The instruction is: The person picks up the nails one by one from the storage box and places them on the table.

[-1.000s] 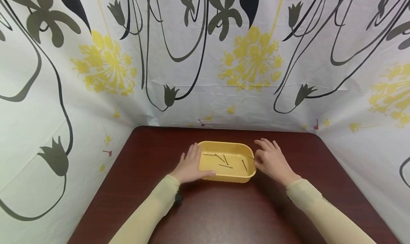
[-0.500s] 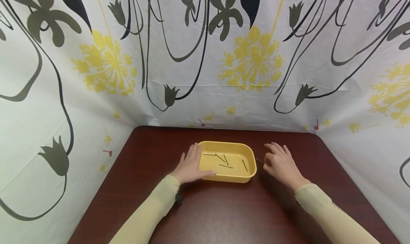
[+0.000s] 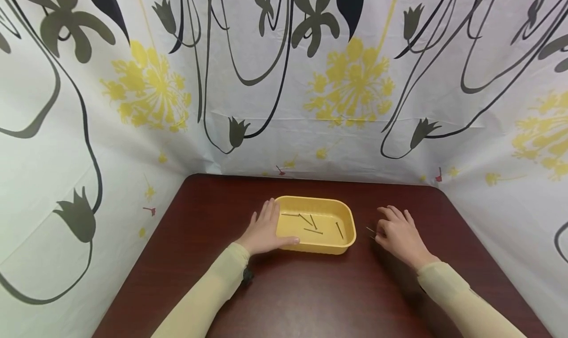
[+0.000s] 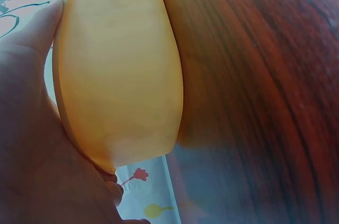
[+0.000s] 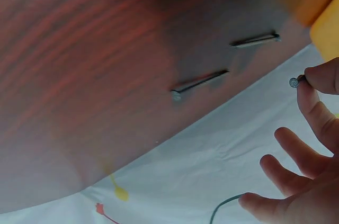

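A yellow plastic tray (image 3: 316,249) sits on the table with several nails (image 3: 313,231) lying loose inside. My left hand (image 3: 265,232) rests on its left end, fingers straight along that side and thumb over the front rim. In the left wrist view, the tray wall (image 4: 119,70) fills the middle, beside the thumb. To the right of the tray, my right hand (image 3: 400,235) pinches a nail (image 5: 294,82) between thumb and index finger, its head showing in the right wrist view. The other fingers of that hand are spread apart.
In the right wrist view, two more nails (image 5: 200,82) (image 5: 257,39) lie on the dark red-brown table (image 3: 319,298). A white cloth (image 3: 275,96) printed with flowers hangs behind the table and along both sides.
My right hand has moved right, away from the tray's right rim and lower toward the table, carrying the pinched nail. The left hand and the tray have stayed in place.
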The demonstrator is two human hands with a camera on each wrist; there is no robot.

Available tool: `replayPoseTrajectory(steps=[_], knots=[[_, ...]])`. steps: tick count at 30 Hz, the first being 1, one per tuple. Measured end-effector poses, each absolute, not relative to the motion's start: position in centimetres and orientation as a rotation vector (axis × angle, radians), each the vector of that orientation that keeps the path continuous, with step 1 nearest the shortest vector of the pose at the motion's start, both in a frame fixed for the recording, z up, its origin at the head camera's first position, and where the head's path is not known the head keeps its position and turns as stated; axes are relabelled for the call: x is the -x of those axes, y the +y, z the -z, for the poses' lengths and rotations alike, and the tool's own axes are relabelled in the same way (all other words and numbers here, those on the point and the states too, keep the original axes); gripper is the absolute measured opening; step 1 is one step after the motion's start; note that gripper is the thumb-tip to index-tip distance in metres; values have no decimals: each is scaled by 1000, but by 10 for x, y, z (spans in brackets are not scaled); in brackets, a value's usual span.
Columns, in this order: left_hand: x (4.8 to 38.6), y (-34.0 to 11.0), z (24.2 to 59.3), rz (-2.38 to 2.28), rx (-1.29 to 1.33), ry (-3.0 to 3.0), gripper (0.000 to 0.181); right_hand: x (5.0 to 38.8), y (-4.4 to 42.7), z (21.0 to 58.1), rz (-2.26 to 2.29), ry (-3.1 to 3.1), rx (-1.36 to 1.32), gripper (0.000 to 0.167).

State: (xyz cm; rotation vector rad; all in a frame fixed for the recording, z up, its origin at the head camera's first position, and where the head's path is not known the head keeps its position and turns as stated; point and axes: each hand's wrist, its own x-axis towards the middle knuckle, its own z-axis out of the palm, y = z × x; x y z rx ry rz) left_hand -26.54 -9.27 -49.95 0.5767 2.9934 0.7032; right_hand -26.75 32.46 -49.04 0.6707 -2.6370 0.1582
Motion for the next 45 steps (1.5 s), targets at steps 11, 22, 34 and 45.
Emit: replayPoseTrajectory(steps=[11,22,34,45], knots=[[267,-92,500,-709,-575,2997,132,264,340,501,-159,-2681,-628,22],[268,-92,500,-711,-574,2996,130,255,352,507,-164,-2736,-594,26],[267,-92,499,-699,-573,2989,130,253,363,515,-124,-2721,-552,29],[267,-93,501,-708,-581,2993,129,252,363,513,-108,-2734,-544,28]])
